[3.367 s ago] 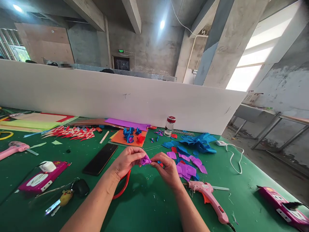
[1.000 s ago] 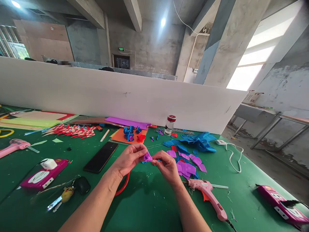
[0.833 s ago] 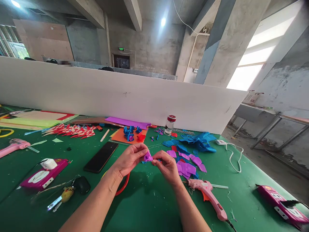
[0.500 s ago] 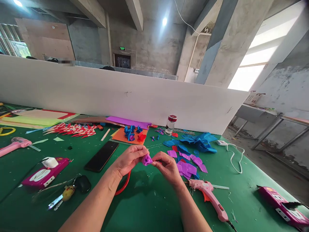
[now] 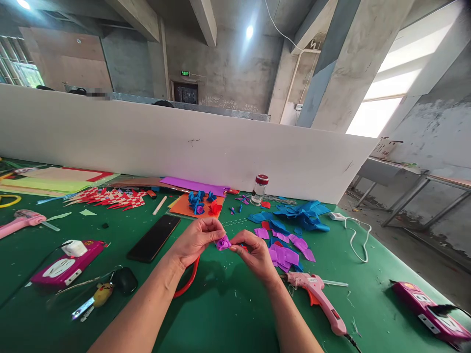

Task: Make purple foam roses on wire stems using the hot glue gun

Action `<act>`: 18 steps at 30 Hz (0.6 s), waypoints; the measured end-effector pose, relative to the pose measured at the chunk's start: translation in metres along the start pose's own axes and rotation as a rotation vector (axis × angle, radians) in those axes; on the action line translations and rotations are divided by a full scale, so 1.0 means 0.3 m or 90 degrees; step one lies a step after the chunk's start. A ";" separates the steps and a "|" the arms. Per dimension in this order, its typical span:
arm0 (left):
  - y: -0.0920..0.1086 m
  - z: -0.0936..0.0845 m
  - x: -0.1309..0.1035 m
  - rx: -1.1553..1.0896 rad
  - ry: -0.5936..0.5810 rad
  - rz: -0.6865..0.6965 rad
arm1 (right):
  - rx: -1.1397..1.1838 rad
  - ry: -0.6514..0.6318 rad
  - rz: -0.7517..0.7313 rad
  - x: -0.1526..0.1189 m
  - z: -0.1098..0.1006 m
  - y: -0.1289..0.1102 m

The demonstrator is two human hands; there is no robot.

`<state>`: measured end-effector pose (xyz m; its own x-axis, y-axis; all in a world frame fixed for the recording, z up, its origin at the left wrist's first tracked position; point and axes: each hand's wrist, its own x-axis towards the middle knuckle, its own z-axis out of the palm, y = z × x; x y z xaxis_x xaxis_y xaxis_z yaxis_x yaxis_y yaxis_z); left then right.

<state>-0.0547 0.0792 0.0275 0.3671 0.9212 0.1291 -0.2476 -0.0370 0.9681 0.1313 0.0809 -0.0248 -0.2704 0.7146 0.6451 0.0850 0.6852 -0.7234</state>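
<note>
A small purple paper flower [image 5: 222, 242] is held up over the green table, between my two hands. My left hand [image 5: 200, 239] pinches it from the left with thumb and forefinger. From the right, the fingertips of my right hand [image 5: 253, 254] close on the flower's edge. Purple paper petals [image 5: 284, 256] lie just beyond my right hand, mixed with red and blue pieces. Under my left wrist a red curved handle [image 5: 189, 282] shows in part. The pink glue gun [image 5: 316, 294] rests on the table to the right of my right forearm.
Blue crepe paper [image 5: 305, 215] and a red-lidded jar [image 5: 259, 189] stand farther back. Finished blue flowers [image 5: 198, 198] sit on orange paper [image 5: 180, 206]. At left are a phone [image 5: 154, 239], keys [image 5: 103, 294] and a power strip [image 5: 69, 267]. A white partition [image 5: 165, 142] closes the back.
The flower is turned slightly between my fingers, its opening less toward me. Both hands stay nearly in place, and the whole view shifts a little left.
</note>
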 end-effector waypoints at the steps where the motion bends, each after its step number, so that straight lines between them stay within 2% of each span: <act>1: 0.000 0.000 0.000 -0.001 0.003 0.003 | 0.001 0.001 0.001 0.000 0.000 -0.001; 12: -0.001 -0.010 0.000 -0.033 -0.026 0.032 | -0.006 -0.002 -0.006 0.002 -0.007 -0.002; 18: 0.008 -0.002 -0.005 0.018 -0.026 0.026 | -0.006 0.001 -0.005 0.003 -0.007 -0.002</act>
<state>-0.0565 0.0779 0.0296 0.3931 0.9023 0.1768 -0.2376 -0.0861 0.9675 0.1330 0.0814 -0.0233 -0.2700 0.7095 0.6510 0.0917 0.6919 -0.7161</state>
